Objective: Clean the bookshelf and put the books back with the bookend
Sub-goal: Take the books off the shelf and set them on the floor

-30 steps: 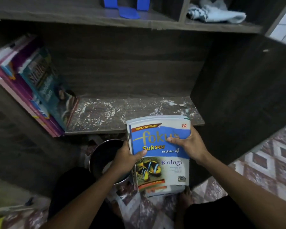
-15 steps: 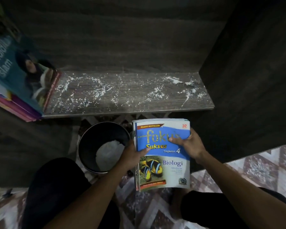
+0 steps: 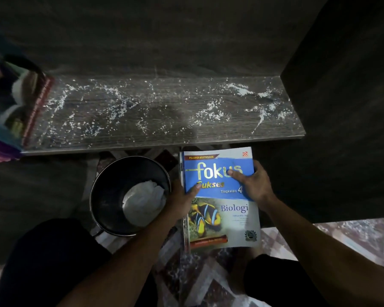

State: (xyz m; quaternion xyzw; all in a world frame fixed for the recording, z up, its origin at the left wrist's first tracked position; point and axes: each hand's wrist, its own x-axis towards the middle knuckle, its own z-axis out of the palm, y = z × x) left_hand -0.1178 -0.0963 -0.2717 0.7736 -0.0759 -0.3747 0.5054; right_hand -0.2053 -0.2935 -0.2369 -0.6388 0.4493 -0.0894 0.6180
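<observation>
A stack of books (image 3: 228, 216) with a blue "Fokus Sukses Biologi" cover on top is held low in front of the shelf, over the floor. My left hand (image 3: 181, 199) grips its left edge, thumb on the cover. My right hand (image 3: 253, 185) grips the right edge, thumb across the blue title. The dark wooden shelf board (image 3: 160, 114) lies just beyond, bare and speckled with white dust. Several other books (image 3: 13, 107) lean against the shelf's left side. No bookend is in sight.
A black bucket (image 3: 111, 191) with a white cloth (image 3: 144, 202) inside stands on the patterned floor (image 3: 353, 240), left of the held books. The cabinet's dark side panel (image 3: 341, 107) rises at the right. My knees frame the bottom of the view.
The books in both hands have come down from the shelf's front edge toward the floor. My view has tilted down, so the upper shelf with its blue bookend and cloth has left the frame.
</observation>
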